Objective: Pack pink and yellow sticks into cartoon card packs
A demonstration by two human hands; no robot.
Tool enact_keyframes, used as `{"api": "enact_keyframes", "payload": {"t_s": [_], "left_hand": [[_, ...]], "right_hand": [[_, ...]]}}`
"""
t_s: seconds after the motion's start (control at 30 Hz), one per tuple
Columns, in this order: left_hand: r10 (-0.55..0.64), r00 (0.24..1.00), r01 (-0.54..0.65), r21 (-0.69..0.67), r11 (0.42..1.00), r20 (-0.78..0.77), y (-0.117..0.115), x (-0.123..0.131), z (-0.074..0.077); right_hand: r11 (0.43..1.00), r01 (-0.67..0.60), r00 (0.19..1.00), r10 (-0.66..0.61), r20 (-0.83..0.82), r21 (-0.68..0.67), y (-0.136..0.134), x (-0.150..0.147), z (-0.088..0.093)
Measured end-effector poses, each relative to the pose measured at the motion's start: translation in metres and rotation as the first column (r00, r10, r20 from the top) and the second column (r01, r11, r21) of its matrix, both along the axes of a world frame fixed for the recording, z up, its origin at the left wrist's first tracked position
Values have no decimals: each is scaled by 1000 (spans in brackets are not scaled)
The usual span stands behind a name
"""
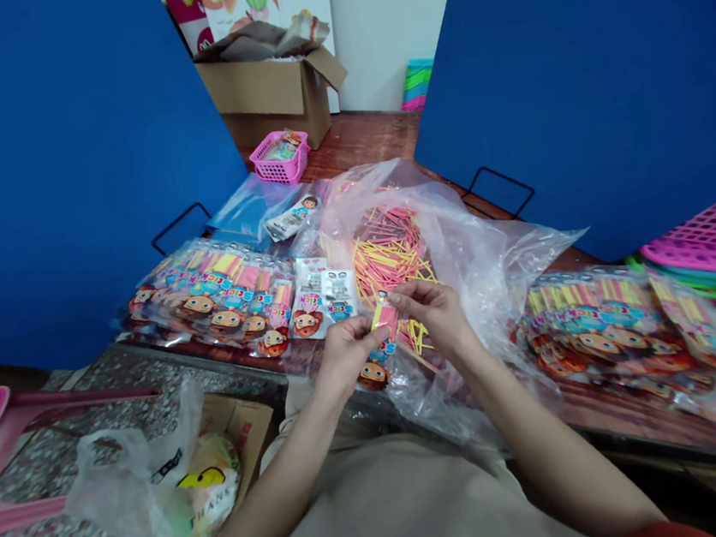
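Observation:
Between my two hands is a small printed packet (387,320) with pink and yellow sticks showing in it and a cartoon face near its bottom. My left hand (349,352) pinches its left side. At its top right edge, my right hand (433,312) is closed with thumb and fingers together. Behind the packet lies a heap of loose pink and yellow sticks (388,252) on a large clear plastic bag (478,246). Flat printed packets (323,298) with little visible filling lie just left of the heap.
Rows of filled packets (219,297) spread left, with more filled packets (602,318) at right. A pink basket (282,167) and cardboard box (266,89) stand behind. Blue panels (74,163) flank the table. A plastic carrier bag (123,476) and pink stool (5,464) are lower left.

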State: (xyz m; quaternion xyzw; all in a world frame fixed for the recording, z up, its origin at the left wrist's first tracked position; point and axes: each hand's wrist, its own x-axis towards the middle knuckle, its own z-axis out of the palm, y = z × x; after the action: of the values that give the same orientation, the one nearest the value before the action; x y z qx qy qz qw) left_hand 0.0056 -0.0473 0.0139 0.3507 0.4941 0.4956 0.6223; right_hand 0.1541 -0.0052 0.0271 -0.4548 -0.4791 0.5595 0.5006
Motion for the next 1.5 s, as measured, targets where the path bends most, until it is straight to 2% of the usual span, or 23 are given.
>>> {"api": "enact_keyframes", "payload": {"t_s": [0.1,0.2,0.27,0.33,0.4,0.47,0.6,0.7,0.8,0.87,0.93,1.0,1.07,1.1,1.17,1.23,1.3,1.4,1.43,1.5], "left_hand": [[-33,999,33,-3,999,-13,0,-4,3],[-32,999,33,23,999,-44,4,-17,6],[52,992,-41,92,995,-114,10,-35,9],[226,948,-183,198,963,-224,18,-59,15],[404,848,-302,315,900,-342,25,-88,25],[496,744,-332,397,856,-448,30,-117,39],[542,544,-265,482,835,-641,38,-168,68],[490,319,-195,450,872,-811,50,-195,82],[327,63,-196,309,931,-943,64,-209,83],[247,-85,-202,260,944,-965,68,-210,79],[259,-190,-184,293,938,-947,67,-204,75],[338,-257,-137,381,914,-905,62,-190,71],[438,-254,-43,463,885,-862,55,-168,66],[482,-212,26,488,872,-850,52,-155,62],[513,-76,171,496,852,-855,46,-126,51],[488,46,252,482,839,-872,41,-100,37],[431,130,256,450,855,-893,38,-81,22],[338,202,215,378,901,-919,34,-69,4],[320,213,207,362,909,-923,33,-68,0],[311,226,203,357,912,-923,30,-69,-7]], "right_hand": [[993,33,997,-41,70,111,-3,-4,-1],[988,14,990,-34,133,154,-6,-4,-1],[990,1,986,-25,163,142,-6,-1,-4],[992,-34,977,7,213,119,-5,1,-10],[991,-80,967,51,249,109,-3,3,-18],[987,-119,955,83,285,112,-4,2,-23],[974,-181,926,122,358,136,-7,-4,-26],[967,-203,916,133,377,152,-9,-9,-26],[968,-195,907,115,406,161,-8,-9,-28],[966,-187,884,85,459,180,-4,-6,-31],[961,-182,851,47,523,209,2,-3,-32],[955,-171,818,2,575,240,12,-4,-31],[948,-184,783,-18,622,259,25,-11,-27],[943,-205,757,-18,653,263,34,-18,-25],[931,-261,686,-7,728,255,51,-37,-21],[913,-318,589,-22,808,257,69,-58,-19],[876,-421,469,-10,883,234,85,-76,-18],[868,-481,293,26,956,124,104,-89,-22],[872,-479,267,39,963,98,109,-90,-24],[871,-485,265,56,963,83,117,-87,-28]]}}
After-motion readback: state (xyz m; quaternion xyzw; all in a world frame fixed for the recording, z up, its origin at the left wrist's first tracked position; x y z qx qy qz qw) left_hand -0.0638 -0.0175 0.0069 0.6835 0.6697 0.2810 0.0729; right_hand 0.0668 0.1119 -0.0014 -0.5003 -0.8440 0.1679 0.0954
